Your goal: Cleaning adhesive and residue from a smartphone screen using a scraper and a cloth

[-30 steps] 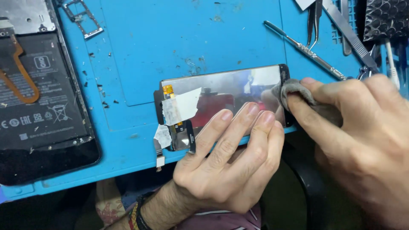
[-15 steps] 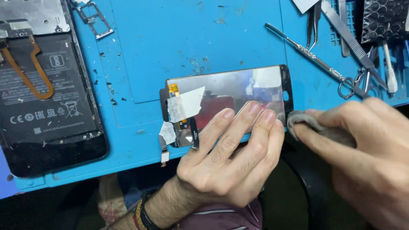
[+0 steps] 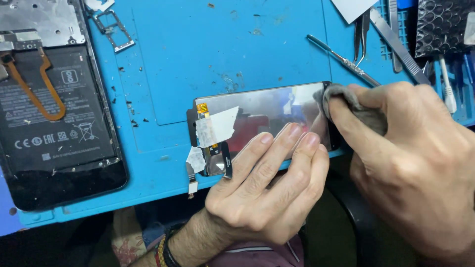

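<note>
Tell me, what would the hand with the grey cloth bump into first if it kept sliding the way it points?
Probably the white tape patch on the screen panel, going left across the glass; the right hand meets nothing sooner.

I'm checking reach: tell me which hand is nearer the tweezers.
Right. The right hand, pressing a grey cloth on the screen panel, lies just below the tweezers; the left hand is farther down-left.

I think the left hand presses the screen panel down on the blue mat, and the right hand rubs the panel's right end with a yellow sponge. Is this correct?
Not quite. In the head view the right hand rubs with a small grey cloth, not a yellow sponge. The rest holds: the left hand presses the screen panel down on the blue mat, and the cloth works at the panel's right end.
</note>
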